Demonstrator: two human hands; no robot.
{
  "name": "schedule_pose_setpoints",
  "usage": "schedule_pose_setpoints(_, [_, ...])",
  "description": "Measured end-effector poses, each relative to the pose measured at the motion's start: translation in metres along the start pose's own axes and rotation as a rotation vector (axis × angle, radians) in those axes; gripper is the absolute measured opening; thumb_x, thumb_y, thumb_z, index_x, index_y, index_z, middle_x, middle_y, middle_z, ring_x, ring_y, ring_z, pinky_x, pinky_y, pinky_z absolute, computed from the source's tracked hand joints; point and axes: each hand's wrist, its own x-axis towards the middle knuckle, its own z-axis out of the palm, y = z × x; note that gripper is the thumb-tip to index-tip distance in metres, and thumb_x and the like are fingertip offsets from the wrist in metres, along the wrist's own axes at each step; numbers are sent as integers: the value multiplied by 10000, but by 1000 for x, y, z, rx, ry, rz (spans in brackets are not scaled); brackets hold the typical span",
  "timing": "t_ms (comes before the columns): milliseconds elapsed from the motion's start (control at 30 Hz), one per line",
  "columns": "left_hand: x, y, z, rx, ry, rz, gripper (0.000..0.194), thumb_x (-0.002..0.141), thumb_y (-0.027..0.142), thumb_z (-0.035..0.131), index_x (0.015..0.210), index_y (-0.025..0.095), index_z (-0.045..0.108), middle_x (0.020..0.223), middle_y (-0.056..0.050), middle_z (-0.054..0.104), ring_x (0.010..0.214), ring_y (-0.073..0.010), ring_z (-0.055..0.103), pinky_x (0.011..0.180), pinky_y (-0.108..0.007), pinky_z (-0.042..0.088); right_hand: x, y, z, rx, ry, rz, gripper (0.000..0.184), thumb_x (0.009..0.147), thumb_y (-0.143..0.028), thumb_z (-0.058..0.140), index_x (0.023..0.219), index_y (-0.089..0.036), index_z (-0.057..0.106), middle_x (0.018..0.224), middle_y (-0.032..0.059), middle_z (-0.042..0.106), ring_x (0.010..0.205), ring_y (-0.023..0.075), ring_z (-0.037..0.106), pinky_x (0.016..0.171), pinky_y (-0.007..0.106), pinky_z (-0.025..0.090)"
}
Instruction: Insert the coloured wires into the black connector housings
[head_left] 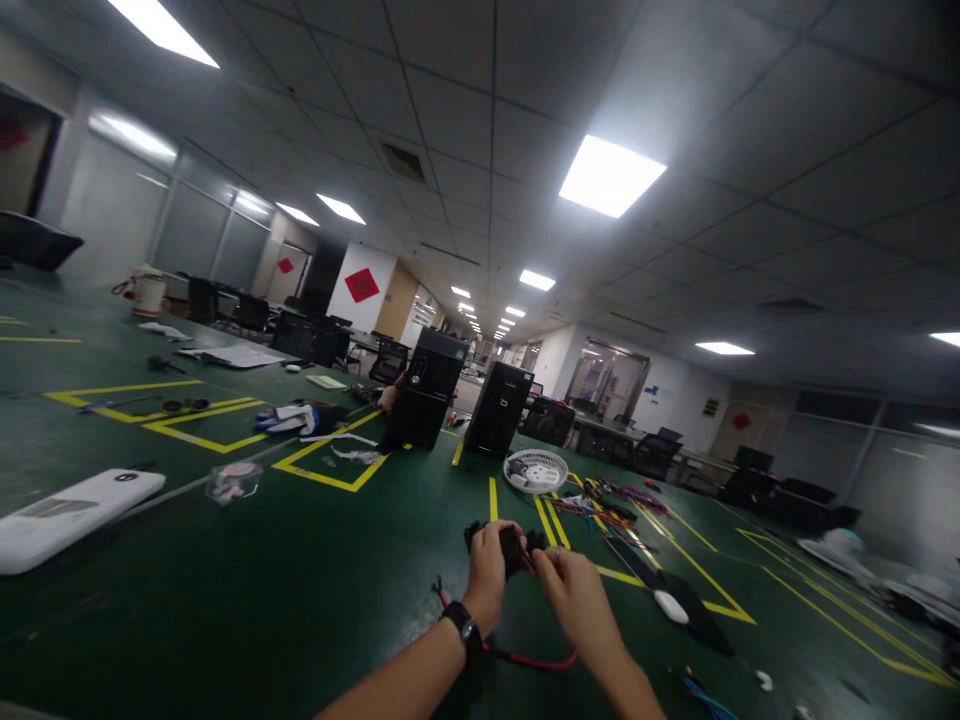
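My left hand [489,568] is closed around a small black part [514,552] above the green table, its kind hard to make out. With fingertips pinched together, my right hand [576,592] meets the same part from the right; whatever sits in the pinch is too small to name. A red and black cable [534,661] curves over the table below my wrists, its end showing left of my left hand. On my left wrist is a black watch [463,628]. Beyond my hands lies a white plastic basket [535,472] with small items in it.
Two black computer towers [429,390] [499,408] stand at the back. Bundled coloured wires [611,508] lie to the right, near a white mouse [670,607] on a dark pad. Leftward are a white device [71,518], a clear plastic packet [233,482] and gloves [289,420].
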Motion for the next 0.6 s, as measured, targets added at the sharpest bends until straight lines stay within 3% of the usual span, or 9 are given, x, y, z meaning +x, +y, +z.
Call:
schedule_pose_setpoints(67, [10, 15, -2, -146, 103, 6, 176, 735, 277, 496, 713, 134, 597, 606, -31, 612, 542, -150, 601, 535, -260, 487, -12, 2, 22, -4, 121, -60, 448, 947, -456, 359, 678, -178, 584, 582, 38, 611, 528, 161, 571, 514, 245, 325])
schedule_pose_setpoints(133, [27, 38, -11, -250, 230, 17, 189, 762, 245, 409, 673, 153, 548, 536, -11, 571, 476, -136, 571, 529, -271, 491, -27, 9, 45, -13, 150, -134, 434, 967, -443, 339, 728, -186, 595, 610, 41, 634, 539, 168, 607, 527, 243, 341])
schedule_pose_setpoints(200, [45, 60, -23, -273, 296, 73, 235, 799, 230, 318, 707, 170, 527, 537, 7, 562, 489, -126, 580, 567, -272, 504, -40, 15, 59, -39, 109, -185, 425, 974, -429, 346, 722, -196, 597, 595, 30, 629, 524, 164, 610, 522, 239, 351])
schedule_pose_setpoints(267, [56, 71, -33, -228, 296, 109, 224, 803, 208, 328, 761, 161, 543, 577, -1, 599, 502, -128, 598, 584, -273, 503, -47, 15, 61, -64, 29, -214, 402, 979, -389, 359, 725, -203, 610, 620, 25, 632, 567, 164, 618, 549, 236, 386])
schedule_pose_setpoints(333, [57, 67, -36, -149, 236, 64, 217, 812, 219, 365, 784, 138, 565, 609, -28, 634, 499, -135, 603, 572, -270, 489, -46, 8, 53, -86, -31, -252, 345, 975, -331, 384, 774, -210, 639, 748, 43, 661, 725, 185, 638, 658, 261, 444])
schedule_pose_setpoints(433, [42, 43, -27, -75, 121, -64, 273, 845, 311, 429, 781, 105, 596, 618, -64, 650, 511, -146, 604, 557, -263, 466, -30, -3, 36, -73, 49, -303, 210, 932, -260, 463, 1050, -231, 633, 1129, 96, 616, 1081, 246, 553, 924, 392, 427])
schedule_pose_setpoints(500, [31, 24, -19, -26, 50, -151, 334, 853, 407, 470, 791, 106, 601, 631, -60, 649, 548, -149, 611, 579, -260, 464, -15, -3, 28, -30, 87, -319, 395, 876, -226, 546, 1270, -240, 510, 1338, 109, 485, 1242, 264, 433, 1038, 448, 347])
schedule_pose_setpoints(600, [21, 6, -13, 100, -39, -266, 459, 820, 577, 488, 813, 128, 583, 690, -52, 650, 623, -157, 619, 627, -267, 470, 7, 11, 22, 59, -36, -378, 587, 796, -188, 643, 1340, -255, 434, 1368, 86, 463, 1269, 246, 409, 1073, 429, 324])
